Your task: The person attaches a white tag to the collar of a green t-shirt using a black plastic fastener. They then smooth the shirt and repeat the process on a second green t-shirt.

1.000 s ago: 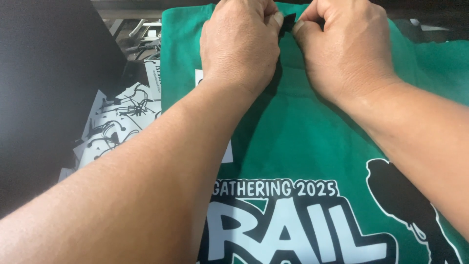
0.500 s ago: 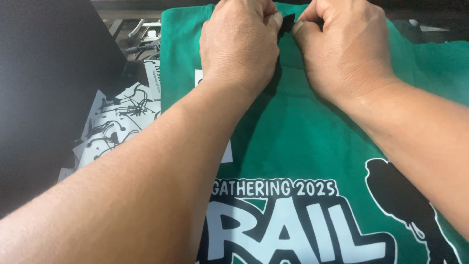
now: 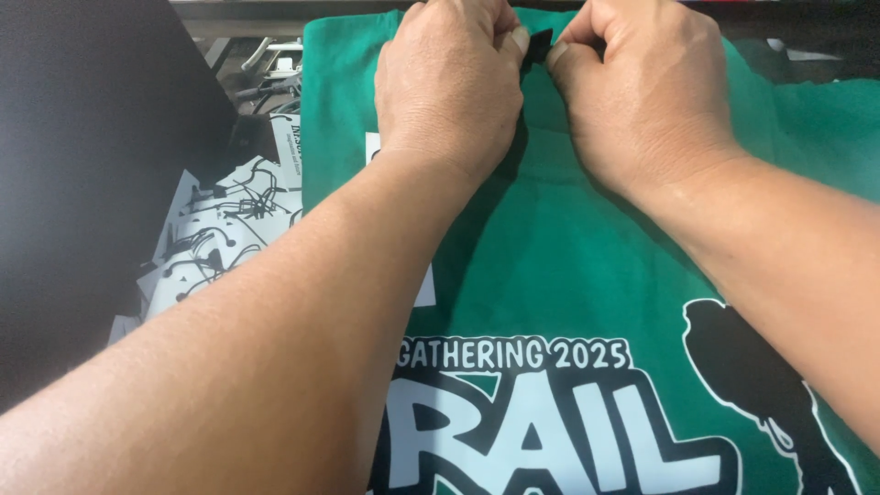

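A green T-shirt [image 3: 568, 275] lies flat in front of me, with a white and black print and a black figure silhouette on its near part. At its far edge, by the collar, my left hand [image 3: 454, 87] and my right hand [image 3: 642, 92] meet. Both pinch a small black tag [image 3: 536, 46] between fingertips and thumbs. Most of the tag is hidden by my fingers. A white paper piece [image 3: 424, 284] peeks out from under my left forearm.
To the left lies a pile of white cut sheets with black line drawings [image 3: 215, 238]. A dark panel [image 3: 82, 183] fills the far left. More green cloth [image 3: 825, 128] lies at the right.
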